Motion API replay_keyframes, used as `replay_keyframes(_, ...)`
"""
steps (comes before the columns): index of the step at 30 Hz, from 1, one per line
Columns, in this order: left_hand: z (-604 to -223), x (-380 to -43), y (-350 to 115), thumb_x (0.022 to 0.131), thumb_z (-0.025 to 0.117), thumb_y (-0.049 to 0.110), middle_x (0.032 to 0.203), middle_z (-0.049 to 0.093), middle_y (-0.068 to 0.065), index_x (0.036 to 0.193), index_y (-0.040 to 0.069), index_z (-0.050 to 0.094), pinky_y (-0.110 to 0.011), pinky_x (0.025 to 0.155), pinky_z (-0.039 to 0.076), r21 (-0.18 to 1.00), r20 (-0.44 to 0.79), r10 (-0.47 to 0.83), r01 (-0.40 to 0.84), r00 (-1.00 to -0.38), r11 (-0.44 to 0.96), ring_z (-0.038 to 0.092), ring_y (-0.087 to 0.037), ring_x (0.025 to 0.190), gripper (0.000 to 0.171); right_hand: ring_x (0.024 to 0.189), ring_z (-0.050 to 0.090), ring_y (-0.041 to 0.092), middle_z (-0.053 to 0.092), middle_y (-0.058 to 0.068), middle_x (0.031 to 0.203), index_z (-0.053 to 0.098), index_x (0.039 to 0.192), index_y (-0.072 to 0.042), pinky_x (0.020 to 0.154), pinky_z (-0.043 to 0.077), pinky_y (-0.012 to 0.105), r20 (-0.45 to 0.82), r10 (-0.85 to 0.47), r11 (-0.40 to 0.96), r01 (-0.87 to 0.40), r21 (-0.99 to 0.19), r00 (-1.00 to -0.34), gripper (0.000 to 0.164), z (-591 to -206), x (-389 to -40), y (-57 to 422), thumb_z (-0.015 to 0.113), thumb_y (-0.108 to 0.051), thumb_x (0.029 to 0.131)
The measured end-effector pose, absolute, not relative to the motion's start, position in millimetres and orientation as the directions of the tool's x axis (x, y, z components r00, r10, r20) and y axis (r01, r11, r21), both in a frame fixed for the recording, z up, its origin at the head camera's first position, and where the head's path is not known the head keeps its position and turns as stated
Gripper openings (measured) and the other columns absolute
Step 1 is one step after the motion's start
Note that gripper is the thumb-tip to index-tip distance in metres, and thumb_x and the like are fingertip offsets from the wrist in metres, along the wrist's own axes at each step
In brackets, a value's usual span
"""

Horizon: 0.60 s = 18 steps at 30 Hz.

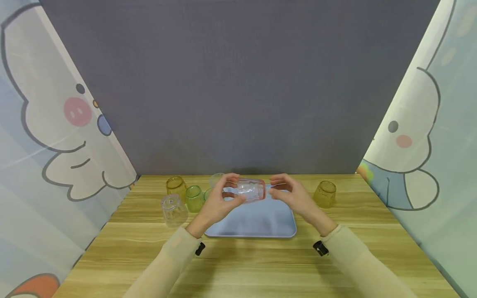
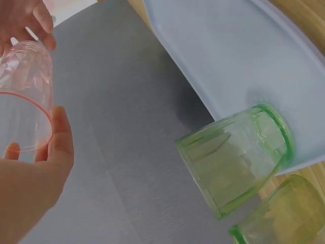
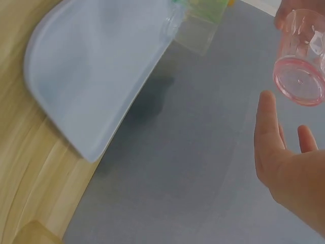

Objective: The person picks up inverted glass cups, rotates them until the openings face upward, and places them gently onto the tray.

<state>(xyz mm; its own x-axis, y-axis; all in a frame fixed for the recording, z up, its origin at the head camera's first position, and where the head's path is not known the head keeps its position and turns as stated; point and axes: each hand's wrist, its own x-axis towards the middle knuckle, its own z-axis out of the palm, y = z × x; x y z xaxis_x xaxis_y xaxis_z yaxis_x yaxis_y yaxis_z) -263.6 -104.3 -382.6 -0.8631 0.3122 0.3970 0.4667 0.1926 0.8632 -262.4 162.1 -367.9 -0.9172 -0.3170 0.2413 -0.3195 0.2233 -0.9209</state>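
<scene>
A clear drinking glass with a pink tint (image 1: 251, 190) lies sideways in the air above the pale blue tray (image 1: 257, 221). My left hand (image 1: 220, 203) grips it near its rim, thumb in front and fingers behind. In the left wrist view, fingertips (image 2: 62, 137) press the side of the glass by the pink rim. My right hand (image 1: 296, 198) is beside the base end, fingers spread and bent slightly. The right wrist view shows a gap between this hand (image 3: 284, 168) and the thick pink base of the glass (image 3: 299, 84).
Left of the tray stand an amber glass (image 1: 176, 186), a green glass (image 1: 195, 199) and a clear glass (image 1: 174, 213). Another green glass (image 2: 233, 162) is at the tray's edge. One more amber glass (image 1: 325, 194) stands to the right. A grey panel (image 1: 238, 91) rises behind the wooden table.
</scene>
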Motion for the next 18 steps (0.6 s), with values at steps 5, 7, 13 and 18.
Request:
replay_keyframes(5,-382,-263,-103,0.089,0.08,0.018,0.132,0.053,-0.012,0.139,0.014,0.052,-0.05,0.095,0.051,0.841,0.403,0.284,0.475,-0.87,0.259,0.052,-0.027,0.117,0.057,0.119,0.058,0.036,0.058,0.018,0.132,0.056,0.135,-0.003,0.091,0.053,0.042,0.245,-0.311,0.315,-0.343,-0.885,-0.918,0.045,-368,-265,168,0.07,-0.022,0.097)
replay_keyframes(7,-382,-262,-103,0.088,0.08,0.018,0.131,0.054,-0.009,0.138,0.015,0.053,-0.048,0.093,0.052,0.823,0.415,0.273,0.486,-0.868,0.293,0.052,-0.027,0.117,0.058,0.12,0.058,0.036,0.059,0.017,0.131,0.057,0.134,-0.004,0.091,0.053,0.042,0.247,-0.307,0.348,-0.35,-0.869,-0.919,0.044,-369,-266,171,0.07,-0.022,0.097)
replay_keyframes(13,-380,-262,-103,0.087,0.081,0.019,0.132,0.053,-0.009,0.138,0.015,0.054,-0.043,0.09,0.051,0.759,0.462,0.269,0.533,-0.845,0.372,0.049,-0.028,0.118,0.058,0.119,0.059,0.035,0.061,0.015,0.129,0.058,0.134,-0.006,0.09,0.054,0.043,0.248,-0.299,0.431,-0.363,-0.826,-0.921,0.044,-372,-270,180,0.071,-0.025,0.097)
replay_keyframes(18,-379,-262,-105,0.088,0.08,0.02,0.135,0.05,-0.014,0.14,0.015,0.053,-0.041,0.09,0.051,0.718,0.481,0.283,0.558,-0.83,0.417,0.048,-0.03,0.119,0.059,0.118,0.06,0.035,0.061,0.015,0.129,0.058,0.135,-0.006,0.09,0.054,0.047,0.254,-0.31,0.486,-0.383,-0.785,-0.916,0.046,-370,-269,185,0.071,-0.028,0.096)
